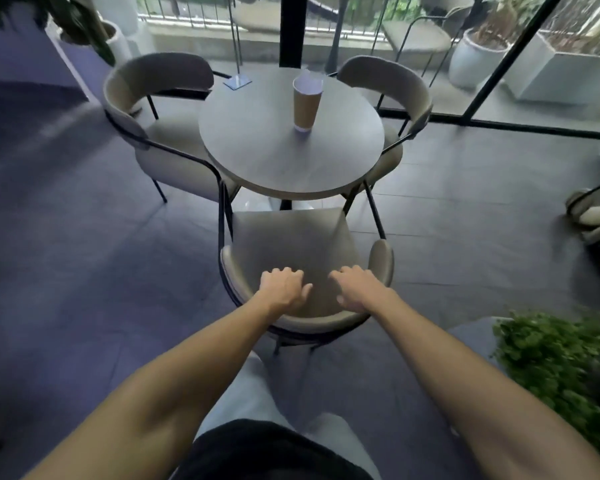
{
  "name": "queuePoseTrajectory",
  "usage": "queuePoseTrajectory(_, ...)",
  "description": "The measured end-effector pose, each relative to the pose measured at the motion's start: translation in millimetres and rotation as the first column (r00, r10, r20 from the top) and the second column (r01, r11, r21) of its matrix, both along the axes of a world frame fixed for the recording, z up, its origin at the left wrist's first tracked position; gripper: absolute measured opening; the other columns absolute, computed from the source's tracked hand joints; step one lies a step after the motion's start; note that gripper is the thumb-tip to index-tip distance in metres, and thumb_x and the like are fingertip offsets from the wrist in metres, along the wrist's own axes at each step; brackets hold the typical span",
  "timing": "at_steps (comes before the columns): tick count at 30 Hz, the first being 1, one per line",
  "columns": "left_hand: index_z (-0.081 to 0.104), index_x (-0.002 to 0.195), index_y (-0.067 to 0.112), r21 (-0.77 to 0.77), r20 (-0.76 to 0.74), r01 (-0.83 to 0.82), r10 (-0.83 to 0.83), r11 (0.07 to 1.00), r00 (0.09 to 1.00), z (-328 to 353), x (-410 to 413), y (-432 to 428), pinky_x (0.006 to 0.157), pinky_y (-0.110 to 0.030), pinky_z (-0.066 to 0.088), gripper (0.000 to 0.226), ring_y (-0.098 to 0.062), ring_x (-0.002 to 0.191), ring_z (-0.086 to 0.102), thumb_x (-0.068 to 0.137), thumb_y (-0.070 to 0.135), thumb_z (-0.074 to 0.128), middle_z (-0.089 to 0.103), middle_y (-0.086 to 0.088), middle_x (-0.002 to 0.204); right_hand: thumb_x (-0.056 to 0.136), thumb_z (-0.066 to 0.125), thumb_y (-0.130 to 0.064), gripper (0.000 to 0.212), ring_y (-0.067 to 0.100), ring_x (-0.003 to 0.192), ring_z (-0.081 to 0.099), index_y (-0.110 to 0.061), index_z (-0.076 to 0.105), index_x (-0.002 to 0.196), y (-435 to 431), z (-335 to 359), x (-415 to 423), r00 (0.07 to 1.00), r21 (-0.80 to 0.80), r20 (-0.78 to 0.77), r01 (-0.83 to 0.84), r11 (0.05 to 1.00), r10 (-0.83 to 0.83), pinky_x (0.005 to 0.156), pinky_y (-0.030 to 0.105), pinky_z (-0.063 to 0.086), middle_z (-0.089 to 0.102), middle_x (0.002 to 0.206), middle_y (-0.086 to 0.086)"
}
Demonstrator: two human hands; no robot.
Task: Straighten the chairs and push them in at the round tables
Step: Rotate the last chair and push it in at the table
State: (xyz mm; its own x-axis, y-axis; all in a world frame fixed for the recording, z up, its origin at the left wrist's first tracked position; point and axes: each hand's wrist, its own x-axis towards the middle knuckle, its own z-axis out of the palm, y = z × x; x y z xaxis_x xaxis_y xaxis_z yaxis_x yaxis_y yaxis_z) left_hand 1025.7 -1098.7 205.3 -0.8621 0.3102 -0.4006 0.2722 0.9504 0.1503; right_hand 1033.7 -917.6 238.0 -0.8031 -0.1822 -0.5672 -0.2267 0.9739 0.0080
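Left hand, right hand curled over chair backrest. Hard shove: armrests strike worktop near edge, cup topples.

no legible text, labels, numbers, signs

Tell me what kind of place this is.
Probably a café or lounge seating area beside a terrace. A small round table carries a paper cup, matching padded chairs ring it, including the near chair, and a glass wall looks out on potted plants.
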Motion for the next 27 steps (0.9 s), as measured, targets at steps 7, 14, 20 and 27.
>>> queuePoseTrajectory(7, 0.057, 0.127, 0.022, -0.174, 0.089, 0.029, -0.014, 0.984, 0.996, -45, 61, 5, 0.095, -0.045, 0.037, 0.065, -0.033, 0.118, 0.053, 0.092, 0.07, 0.031, 0.059, -0.01, 0.128, 0.087, 0.049, -0.019, 0.046, 0.035, 0.118, 0.055, -0.017, 0.048, 0.133, 14, -43, 41, 0.993, -0.006, 0.097, -0.069, 0.998, 0.069, 0.096, 0.045, 0.046, 0.057, 0.127, 0.012)
queuePoseTrajectory(14, 0.048, 0.136, 0.023, -0.219, 0.078, 0.074, -0.058, 0.973, 0.995, -65, 72, 2, 0.108, -0.048, 0.024, 0.068, -0.033, 0.127, 0.043, 0.091, 0.072, 0.032, 0.051, -0.011, 0.137, 0.082, 0.057, -0.03, 0.046, 0.032, 0.114, 0.06, -0.02, 0.054, 0.127, 21, -62, 42, 0.983, 0.023, 0.126, -0.134, 0.991, 0.13, 0.092, 0.039, 0.05, 0.064, 0.124, 0.01)
queuePoseTrajectory(20, 0.048, 0.132, 0.022, -0.174, 0.046, 0.075, -0.068, 0.982, 0.997, -73, 76, 0, 0.109, -0.048, 0.022, 0.054, -0.034, 0.124, 0.044, 0.095, 0.06, 0.041, 0.052, -0.01, 0.132, 0.091, 0.057, -0.035, 0.036, 0.031, 0.115, 0.061, -0.017, 0.057, 0.122, 22, -80, 52, 0.989, 0.055, 0.021, -0.147, 0.988, 0.146, 0.094, 0.039, 0.042, 0.066, 0.122, 0.011)
queuePoseTrajectory(27, 0.048, 0.132, 0.022, -0.138, 0.035, 0.096, -0.092, 0.986, 0.995, -76, 76, -2, 0.109, -0.047, 0.022, 0.044, -0.033, 0.12, 0.045, 0.098, 0.049, 0.042, 0.052, -0.01, 0.129, 0.094, 0.059, -0.043, 0.036, 0.028, 0.113, 0.063, -0.016, 0.062, 0.118, 23, -81, 53, 0.988, 0.08, -0.014, -0.155, 0.985, 0.157, 0.088, 0.034, 0.043, 0.067, 0.12, 0.008)
